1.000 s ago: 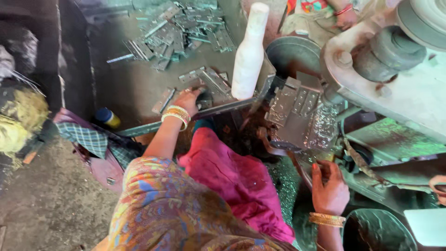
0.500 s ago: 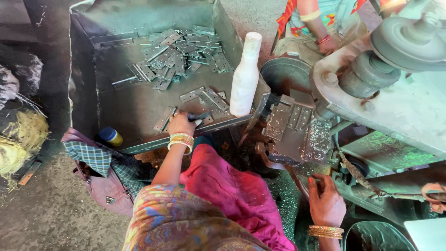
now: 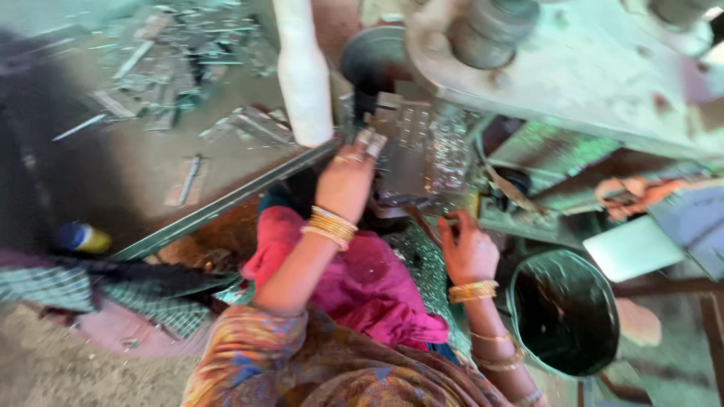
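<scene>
Metal strips [image 3: 371,142] sit pinched in our left hand [image 3: 348,177], at its fingertips against the press die [image 3: 418,151]. Our right hand [image 3: 467,252] is curled around a lever [image 3: 422,220] just below the die; the grip is blurred. We judge the strips should be seated squarely, fingers clear of the die, before pressing.

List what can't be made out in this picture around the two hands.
- Left hand, head view: motion blur hides whether its fingertips grip a metal piece at the press plate.
- Right hand: what the fingers touch is blurred and shadowed.
- White bottle: top cut off by the upper edge.
- Scrap metal strips: smeared; shapes unclear.
- Black bucket: contents too dark.
</scene>
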`<action>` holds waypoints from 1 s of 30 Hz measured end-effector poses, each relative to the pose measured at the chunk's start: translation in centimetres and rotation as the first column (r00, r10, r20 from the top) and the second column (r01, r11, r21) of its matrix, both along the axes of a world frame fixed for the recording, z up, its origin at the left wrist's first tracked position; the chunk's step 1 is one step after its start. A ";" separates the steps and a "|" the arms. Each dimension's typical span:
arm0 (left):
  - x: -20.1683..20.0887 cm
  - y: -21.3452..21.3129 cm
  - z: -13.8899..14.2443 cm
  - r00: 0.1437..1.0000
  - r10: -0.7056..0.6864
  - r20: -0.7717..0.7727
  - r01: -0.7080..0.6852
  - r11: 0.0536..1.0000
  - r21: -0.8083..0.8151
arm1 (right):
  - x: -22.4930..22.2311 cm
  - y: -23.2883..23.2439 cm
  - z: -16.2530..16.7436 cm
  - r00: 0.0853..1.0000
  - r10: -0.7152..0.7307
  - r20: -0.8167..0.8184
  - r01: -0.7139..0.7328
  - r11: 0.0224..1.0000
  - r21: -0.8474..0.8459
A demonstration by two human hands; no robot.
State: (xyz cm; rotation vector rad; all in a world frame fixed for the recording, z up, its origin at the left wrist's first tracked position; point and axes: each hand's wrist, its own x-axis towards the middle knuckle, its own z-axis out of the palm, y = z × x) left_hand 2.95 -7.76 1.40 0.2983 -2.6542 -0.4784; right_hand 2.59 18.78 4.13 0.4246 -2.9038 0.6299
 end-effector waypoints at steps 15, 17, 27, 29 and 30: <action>-6.6 6.5 -1.7 0.896 -0.037 0.443 0.145 0.966 -0.214 | 0.3 2.2 -7.4 0.961 -0.006 0.276 -0.013 0.998 0.067; -6.8 6.6 -1.8 0.918 -0.023 0.395 0.123 0.965 -0.230 | 1.9 2.3 -9.9 0.932 -0.016 0.362 -0.031 0.992 0.125; -8.2 6.6 -2.5 0.918 -0.005 0.396 0.085 0.979 -0.185 | 0.1 2.9 -9.5 0.899 0.055 0.435 -0.082 0.996 0.043; -8.4 6.9 -2.5 0.941 0.007 0.338 0.060 0.981 -0.185 | 0.8 2.8 -10.3 0.889 0.050 0.456 -0.077 0.996 0.041; -8.3 7.0 -2.3 0.953 0.008 0.302 0.050 0.981 -0.185 | 1.3 2.6 -10.8 0.891 0.048 0.451 -0.071 0.997 0.034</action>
